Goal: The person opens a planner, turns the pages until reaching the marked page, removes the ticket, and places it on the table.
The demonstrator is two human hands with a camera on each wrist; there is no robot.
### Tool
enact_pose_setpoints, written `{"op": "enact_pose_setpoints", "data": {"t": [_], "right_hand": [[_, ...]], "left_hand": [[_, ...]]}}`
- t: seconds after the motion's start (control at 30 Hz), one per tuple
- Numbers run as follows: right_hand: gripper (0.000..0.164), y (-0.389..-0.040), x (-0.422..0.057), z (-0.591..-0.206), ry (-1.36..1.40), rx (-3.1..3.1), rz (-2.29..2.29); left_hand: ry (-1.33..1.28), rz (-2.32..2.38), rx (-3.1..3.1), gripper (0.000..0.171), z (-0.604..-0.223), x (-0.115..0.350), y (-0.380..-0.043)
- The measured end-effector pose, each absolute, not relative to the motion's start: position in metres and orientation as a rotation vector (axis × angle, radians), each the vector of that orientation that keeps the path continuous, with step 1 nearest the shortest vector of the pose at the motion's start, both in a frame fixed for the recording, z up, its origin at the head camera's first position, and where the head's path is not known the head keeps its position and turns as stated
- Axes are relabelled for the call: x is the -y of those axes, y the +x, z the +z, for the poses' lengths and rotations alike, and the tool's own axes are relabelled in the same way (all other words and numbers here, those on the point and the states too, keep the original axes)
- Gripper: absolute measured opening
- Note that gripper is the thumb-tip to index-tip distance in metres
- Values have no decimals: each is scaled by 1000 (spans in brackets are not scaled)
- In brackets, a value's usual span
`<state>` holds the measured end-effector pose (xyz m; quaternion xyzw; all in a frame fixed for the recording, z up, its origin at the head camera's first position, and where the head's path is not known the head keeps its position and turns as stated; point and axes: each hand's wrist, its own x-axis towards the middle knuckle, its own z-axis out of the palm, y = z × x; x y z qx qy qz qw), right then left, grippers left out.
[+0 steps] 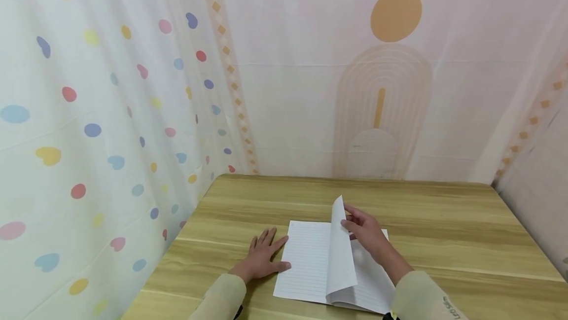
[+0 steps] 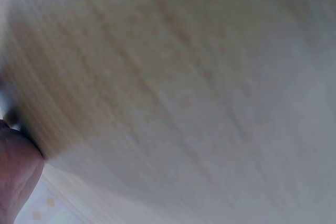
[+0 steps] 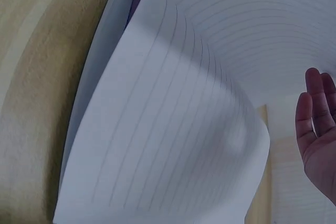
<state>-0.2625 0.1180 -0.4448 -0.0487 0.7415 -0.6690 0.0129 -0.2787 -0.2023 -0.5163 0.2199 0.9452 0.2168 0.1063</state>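
Observation:
An open notebook (image 1: 306,256) with lined white pages lies on the wooden table. One page (image 1: 340,256) stands up near the middle fold, bent lengthwise. My right hand (image 1: 366,231) holds this page by its outer edge, thumb in front and fingers behind. In the right wrist view, the lifted page (image 3: 157,119) curves broadly, and straight fingers of the right hand (image 3: 320,129) show at the right side. Flat on the table, my left hand (image 1: 262,256) spreads its fingers beside the notebook, thumb touching its left edge. Only part of the left hand (image 2: 18,174) shows in the left wrist view.
The wood-grain table (image 1: 443,221) extends around the notebook on all sides. A dotted curtain (image 1: 102,127) hangs along the left, and a pale patterned curtain (image 1: 293,88) hangs behind the table's far edge.

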Motion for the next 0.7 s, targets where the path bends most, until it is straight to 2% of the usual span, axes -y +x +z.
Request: {"op": "enact_pose_setpoints", "data": {"t": [0.27,0.4,0.53,0.7], "right_hand": [[48,-257,-101,-455,-226,-2317,-2031],[48,-252,-94,-469,-387,-2484,-1879],[46,-246,-89,-485,-703,-2811,-1391],[44,-237,-88,-498,-992,-3017,-672]], "left_hand": [[659,626,-2789,82,-516,202,-278],[666,632,-2791,81,-518,203,-279],[680,647,-2800,75,-517,203,-279],[689,698,-2831,56,-514,202,-277]]}}
